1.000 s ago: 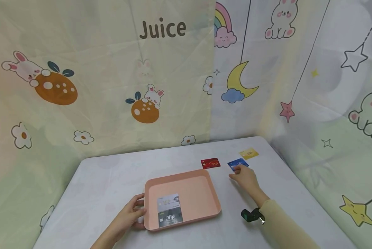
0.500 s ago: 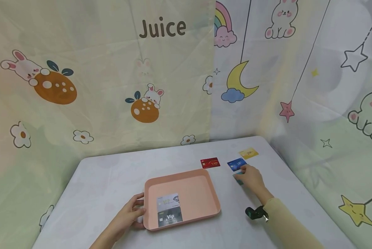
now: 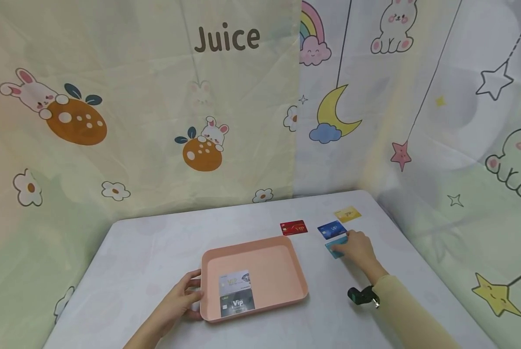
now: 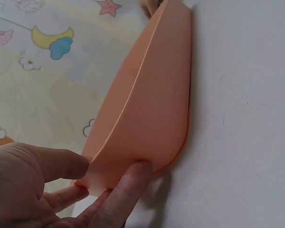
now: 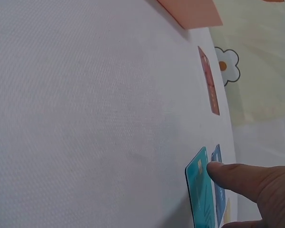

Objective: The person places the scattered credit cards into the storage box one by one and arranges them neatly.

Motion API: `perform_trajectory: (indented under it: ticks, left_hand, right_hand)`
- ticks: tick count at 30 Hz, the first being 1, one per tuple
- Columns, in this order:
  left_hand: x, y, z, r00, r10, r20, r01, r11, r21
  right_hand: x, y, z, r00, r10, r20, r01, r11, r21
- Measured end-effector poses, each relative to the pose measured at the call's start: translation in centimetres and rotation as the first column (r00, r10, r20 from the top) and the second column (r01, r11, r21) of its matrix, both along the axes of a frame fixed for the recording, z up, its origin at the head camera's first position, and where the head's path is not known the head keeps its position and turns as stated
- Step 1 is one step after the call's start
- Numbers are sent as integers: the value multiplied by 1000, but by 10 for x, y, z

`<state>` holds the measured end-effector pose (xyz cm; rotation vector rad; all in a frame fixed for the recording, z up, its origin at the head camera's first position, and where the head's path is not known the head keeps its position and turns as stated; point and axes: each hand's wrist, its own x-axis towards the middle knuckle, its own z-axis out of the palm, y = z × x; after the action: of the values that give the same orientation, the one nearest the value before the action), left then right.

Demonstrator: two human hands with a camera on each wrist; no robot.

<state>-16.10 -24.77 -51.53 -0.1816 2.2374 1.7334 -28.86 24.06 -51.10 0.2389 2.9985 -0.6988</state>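
Right hand (image 3: 359, 249): shifted rightward, baring more teal card (image 5: 202, 190); grip unclear.
Left hand (image 3: 179, 295): spread, touching tray's (image 3: 277, 274) side.

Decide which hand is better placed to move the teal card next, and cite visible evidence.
Most likely the right hand: it is touching the teal card, while the left hand is across the pink tray, occupied holding its left side.

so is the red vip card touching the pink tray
Apart. The right wrist view shows it plainly: a strip of white tabletop lies between the red VIP card and the nearest corner of the pink tray.
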Motion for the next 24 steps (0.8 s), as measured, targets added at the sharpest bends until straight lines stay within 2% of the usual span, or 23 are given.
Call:
perform_trajectory:
  ticks: [7,12,16,20,24]
  left_hand:
    - [-2,0,0,1000,7,14,-6,1000,-13]
    - [-3,1,1,1000,-1,15,1,1000,-6]
    - [-3,1,0,1000,9,15,-9,1000,-6]
    - [-3,0,0,1000,18,12,-18,1000,-3]
    - [-3,0,-1,1000,12,14,-12,1000,1]
  right_hand:
    - [1,-4,-4,999,-32,25,30,998,55]
    - [2,-5,0,997,-54,52,51,997,63]
    - [2,-3,2,998,-43,56,39,997,60]
    - [0,0,1,999,-15,46,14,1000,26]
    - [2,7,1,1000,9,5,-9,998,-68]
